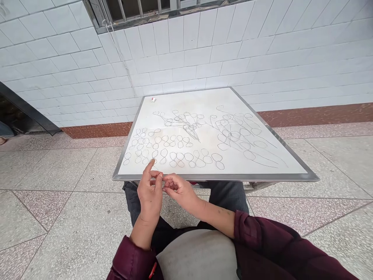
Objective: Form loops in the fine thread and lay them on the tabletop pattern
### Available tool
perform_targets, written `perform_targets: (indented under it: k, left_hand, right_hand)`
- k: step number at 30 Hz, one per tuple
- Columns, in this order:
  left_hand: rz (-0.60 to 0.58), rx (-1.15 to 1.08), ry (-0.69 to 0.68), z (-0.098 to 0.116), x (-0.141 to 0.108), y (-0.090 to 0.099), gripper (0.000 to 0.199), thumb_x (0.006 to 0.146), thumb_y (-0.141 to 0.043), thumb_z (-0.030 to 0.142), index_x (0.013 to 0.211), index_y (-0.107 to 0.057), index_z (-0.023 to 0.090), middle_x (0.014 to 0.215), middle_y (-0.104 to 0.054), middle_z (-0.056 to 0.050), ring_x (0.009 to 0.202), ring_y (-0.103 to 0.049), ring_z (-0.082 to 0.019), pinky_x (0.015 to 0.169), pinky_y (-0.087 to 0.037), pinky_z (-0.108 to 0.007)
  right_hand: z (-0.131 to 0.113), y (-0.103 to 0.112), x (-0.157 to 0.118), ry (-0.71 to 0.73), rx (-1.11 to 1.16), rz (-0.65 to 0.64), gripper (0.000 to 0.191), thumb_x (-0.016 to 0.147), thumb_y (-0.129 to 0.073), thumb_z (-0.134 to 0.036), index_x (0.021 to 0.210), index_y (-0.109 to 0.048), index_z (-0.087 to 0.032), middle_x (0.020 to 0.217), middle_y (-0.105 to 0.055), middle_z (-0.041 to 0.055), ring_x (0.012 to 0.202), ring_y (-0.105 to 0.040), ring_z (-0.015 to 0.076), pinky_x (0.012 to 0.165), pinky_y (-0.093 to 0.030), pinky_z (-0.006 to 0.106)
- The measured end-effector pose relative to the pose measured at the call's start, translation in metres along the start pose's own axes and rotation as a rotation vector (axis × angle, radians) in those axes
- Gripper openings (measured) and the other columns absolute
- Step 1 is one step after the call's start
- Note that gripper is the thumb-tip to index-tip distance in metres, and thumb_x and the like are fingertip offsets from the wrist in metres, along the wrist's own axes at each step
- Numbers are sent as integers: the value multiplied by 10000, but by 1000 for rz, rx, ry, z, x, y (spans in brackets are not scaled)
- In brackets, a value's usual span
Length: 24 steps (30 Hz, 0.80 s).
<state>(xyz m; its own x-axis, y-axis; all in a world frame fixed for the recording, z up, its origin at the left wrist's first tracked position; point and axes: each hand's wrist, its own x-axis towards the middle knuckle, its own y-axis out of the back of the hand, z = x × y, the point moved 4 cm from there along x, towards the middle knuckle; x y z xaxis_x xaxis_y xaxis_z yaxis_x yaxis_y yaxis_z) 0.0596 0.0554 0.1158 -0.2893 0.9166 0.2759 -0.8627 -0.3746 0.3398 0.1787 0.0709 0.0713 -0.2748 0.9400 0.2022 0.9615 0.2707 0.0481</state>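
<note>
Both hands meet just in front of the near edge of a white table (210, 155) with a grey metal rim. My left hand (151, 188) has its index finger raised and its thumb and other fingers pinched together. My right hand (177, 188) pinches close beside it, fingertips nearly touching the left ones. Whatever lies between the fingertips is too thin and small to make out. On the table lie rows of thin wire pieces bent into double loops (177, 159). Farther back is a tangle of looped wires (190, 126), and on the right another with long tails (236, 136).
A small white and red object (153, 100) lies at the table's far left corner. Behind the table stands a white tiled wall (198, 58) with a barred window (140, 7) and a hanging cord. My legs are under the near edge.
</note>
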Motion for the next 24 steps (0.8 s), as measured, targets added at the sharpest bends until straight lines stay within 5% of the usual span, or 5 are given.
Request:
perform_targets:
  k: [7,14,24]
  left_hand:
    - [26,249,-179,4,5,12,486,876,-519,220,1359,-485,263,832,-628,-21,813,-590,-188,819,-445,-342]
    - [4,264,-124,5,-1,21,521,867,-507,204,1377,-440,286,861,-635,-7,694,-585,-155,694,-428,-295]
    - [-98,289,-120,-8,-6,24,564,882,-470,181,1429,-361,258,844,-605,-15,788,-578,-174,767,-423,-308]
  right_hand:
    - [-6,-3,-7,205,-312,-78,277,852,-534,-122,1077,-629,-255,820,-589,26,759,-573,172,685,-488,307]
    - [-11,-4,-15,366,-489,-180,297,927,-456,-155,1151,-622,-257,924,-584,62,843,-571,194,728,-490,327]
    - [-23,3,-20,538,-765,-269,329,913,-389,-89,1094,-648,-180,873,-575,77,792,-496,200,686,-457,313]
